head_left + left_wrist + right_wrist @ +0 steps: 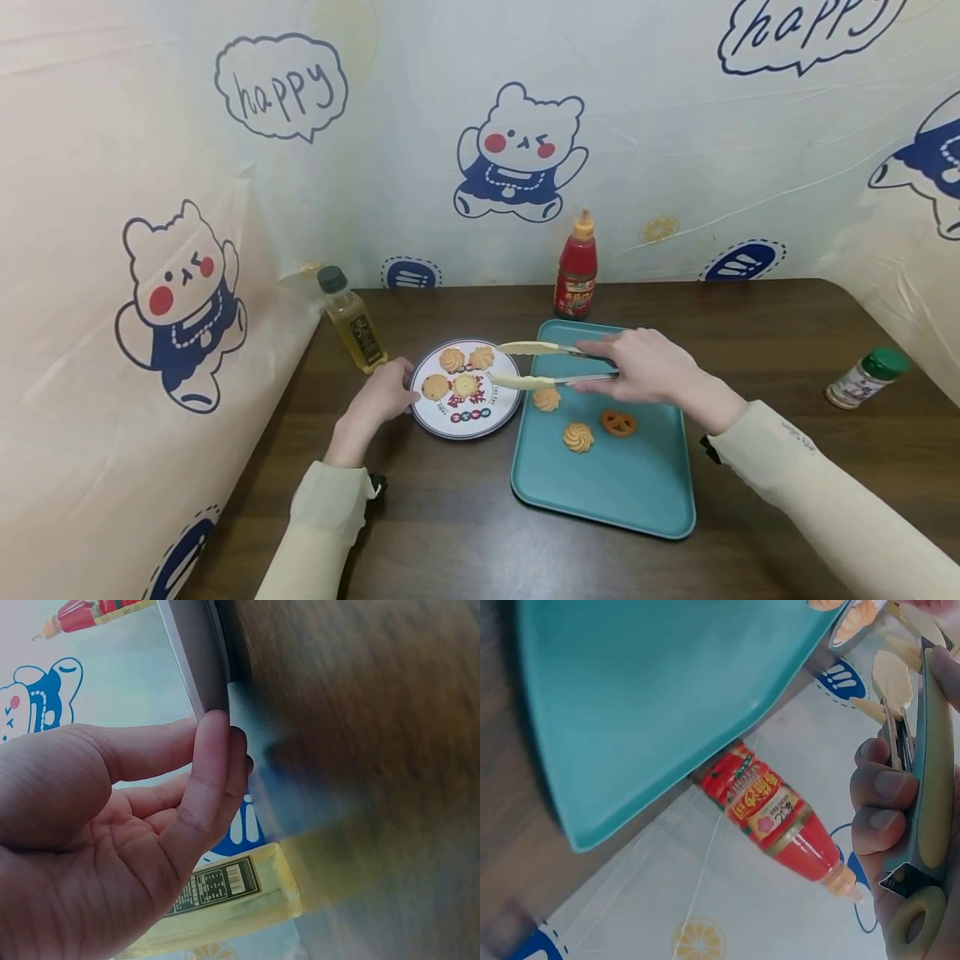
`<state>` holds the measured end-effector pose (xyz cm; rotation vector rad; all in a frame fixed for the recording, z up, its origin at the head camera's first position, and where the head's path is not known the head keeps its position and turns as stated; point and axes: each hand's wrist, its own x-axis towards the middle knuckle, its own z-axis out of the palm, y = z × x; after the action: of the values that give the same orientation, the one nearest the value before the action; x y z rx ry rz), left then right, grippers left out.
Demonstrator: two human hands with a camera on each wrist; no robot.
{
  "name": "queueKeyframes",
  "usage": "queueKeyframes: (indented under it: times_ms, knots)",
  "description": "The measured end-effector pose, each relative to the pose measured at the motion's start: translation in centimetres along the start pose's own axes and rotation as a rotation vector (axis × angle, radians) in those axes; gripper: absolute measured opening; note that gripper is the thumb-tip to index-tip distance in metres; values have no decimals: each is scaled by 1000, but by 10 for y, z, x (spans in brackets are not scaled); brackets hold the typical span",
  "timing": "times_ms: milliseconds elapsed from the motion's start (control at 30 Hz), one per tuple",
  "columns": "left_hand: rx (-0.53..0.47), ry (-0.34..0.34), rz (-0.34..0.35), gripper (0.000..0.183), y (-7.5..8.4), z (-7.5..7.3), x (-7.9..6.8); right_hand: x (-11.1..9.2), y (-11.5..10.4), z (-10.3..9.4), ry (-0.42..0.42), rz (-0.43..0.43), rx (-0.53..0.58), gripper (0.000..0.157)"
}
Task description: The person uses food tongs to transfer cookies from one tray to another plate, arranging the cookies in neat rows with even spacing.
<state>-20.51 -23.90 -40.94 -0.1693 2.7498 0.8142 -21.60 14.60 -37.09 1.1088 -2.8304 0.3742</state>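
My left hand (384, 390) pinches the left rim of a white patterned plate (498, 421), thumb above and fingers below, as the left wrist view shows. Several cookies (452, 360) lie on the plate. My right hand (651, 367) grips a pair of tongs (525, 382) with cream tips; its ring-ended handle (934, 780) shows in the right wrist view. The tong arms are spread, and their tips reach over the plate's right side close to the cookies, with nothing held between them. On the teal tray (622, 492) lie two swirled cookies (578, 437) and a pretzel-shaped cookie (618, 423).
Behind the tray stands a red sauce bottle (576, 275). An oil bottle (352, 325) is just beyond my left hand. At the right is a green-capped seasoning jar (866, 379). A printed curtain (420, 167) borders the brown table (442, 533).
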Motion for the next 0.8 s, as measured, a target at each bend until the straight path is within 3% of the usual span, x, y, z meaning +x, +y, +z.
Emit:
queueKeyframes:
  times_ms: [433,600,800]
  knots:
    - [-3,0,19,46,0,0,-2,-42,18,-3,-45,63,-10,71]
    - [3,3,24,45,1,-1,-2,-52,24,1,-114,80,7,74]
    - [0,-3,11,45,1,0,-1,-55,28,5,-141,67,19,71]
